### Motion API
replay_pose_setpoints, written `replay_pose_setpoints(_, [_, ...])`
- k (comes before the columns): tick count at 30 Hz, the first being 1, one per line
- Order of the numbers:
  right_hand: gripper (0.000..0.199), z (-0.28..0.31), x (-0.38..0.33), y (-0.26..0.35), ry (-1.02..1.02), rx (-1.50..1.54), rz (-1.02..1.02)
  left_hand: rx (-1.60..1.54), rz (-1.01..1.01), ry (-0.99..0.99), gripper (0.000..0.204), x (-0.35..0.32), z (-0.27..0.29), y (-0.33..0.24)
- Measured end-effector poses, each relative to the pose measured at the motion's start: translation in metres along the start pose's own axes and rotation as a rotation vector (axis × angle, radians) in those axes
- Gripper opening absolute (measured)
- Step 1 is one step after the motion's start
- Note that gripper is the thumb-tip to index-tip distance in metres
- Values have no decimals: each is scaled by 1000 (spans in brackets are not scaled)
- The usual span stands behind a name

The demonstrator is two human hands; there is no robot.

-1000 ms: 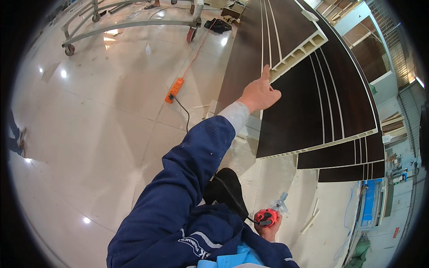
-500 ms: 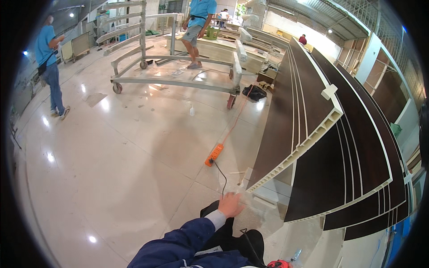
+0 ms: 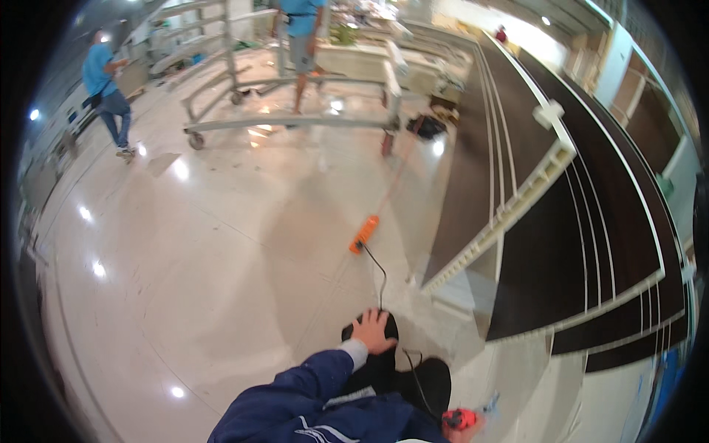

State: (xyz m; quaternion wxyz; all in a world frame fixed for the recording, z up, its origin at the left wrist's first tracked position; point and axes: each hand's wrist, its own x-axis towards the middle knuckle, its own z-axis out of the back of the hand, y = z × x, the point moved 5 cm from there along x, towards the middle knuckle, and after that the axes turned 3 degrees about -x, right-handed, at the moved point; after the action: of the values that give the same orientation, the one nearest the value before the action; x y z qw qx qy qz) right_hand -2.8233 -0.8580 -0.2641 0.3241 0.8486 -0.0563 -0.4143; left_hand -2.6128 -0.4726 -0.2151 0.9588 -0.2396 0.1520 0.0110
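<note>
Head view: looks down past the person's lap to a glossy tiled floor, with dark panels leaning at the right.
Left hand: the left hand lies over a knee of the black trousers, fingers spread, its grip wide and holding nothing; it seems put there to steady the crouched body.
Right hand: the right hand, low at the frame's lower edge, has its grip closed round a red tool, probably held out at the side so it stays clear of the legs; blur hides the exact finger placement.
Tool's front: a pale bluish piece juts from it toward the panels, too smeared to identify.
Cord: a black cord runs from the orange power strip to the knees; another stretch lies between the legs toward the tool, likely one line, though the join is hidden.
Power strip: on the floor ahead, near the panels, presumably for easy reach of the cord.
Nearest panel: the nearest dark panel stands tilted, its pale hollow-celled end facing the person, which leaves that edge accessible.
Behind: a wheeled rack and two people in blue tops.
</note>
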Motion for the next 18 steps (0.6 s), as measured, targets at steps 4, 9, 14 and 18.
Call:
replay_pose_setpoints(4, [42, 9, -21, -11, -33, 98, 14, -81, 0, -20, 85, 11, -7, 4])
replay_pose_setpoints(9, [30, -7, -30, 0, -50, 192, 60, -485, -95, -151, 43, 60, 44, -36])
replay_pose_setpoints(14, [27, -14, -28, 1, -105, 250, 4, -733, -537, -527, 62, 87, 154, -155])
replay_pose_setpoints(18, [27, -11, -24, 0, -122, 311, -5, -654, -600, -648, 70, 103, 224, -227])
